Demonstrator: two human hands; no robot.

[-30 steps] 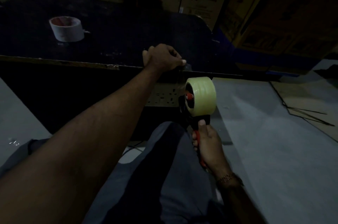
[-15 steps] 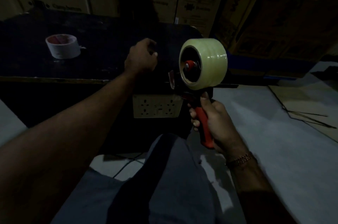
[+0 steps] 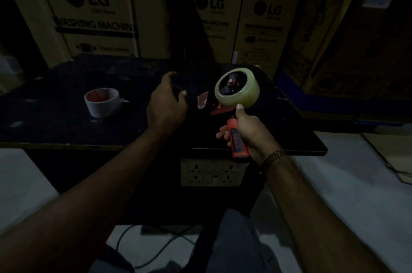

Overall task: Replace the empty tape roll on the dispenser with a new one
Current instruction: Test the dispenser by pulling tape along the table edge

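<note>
My right hand grips the red handle of the tape dispenser and holds it upright above the dark table. A full roll of clear tape sits on the dispenser's hub. My left hand hovers just left of the dispenser's front flap, fingers loosely curled and apart, holding nothing. An empty-looking white tape roll with a reddish inside stands on the table at the left.
Tall cardboard washing machine boxes stand behind the table. A socket strip is fixed under the table's front edge, with cables on the pale floor below. My knee shows at the bottom.
My right hand has raised the dispenser from below the table edge to above the tabletop. My left hand left the table edge and opened beside the dispenser.
</note>
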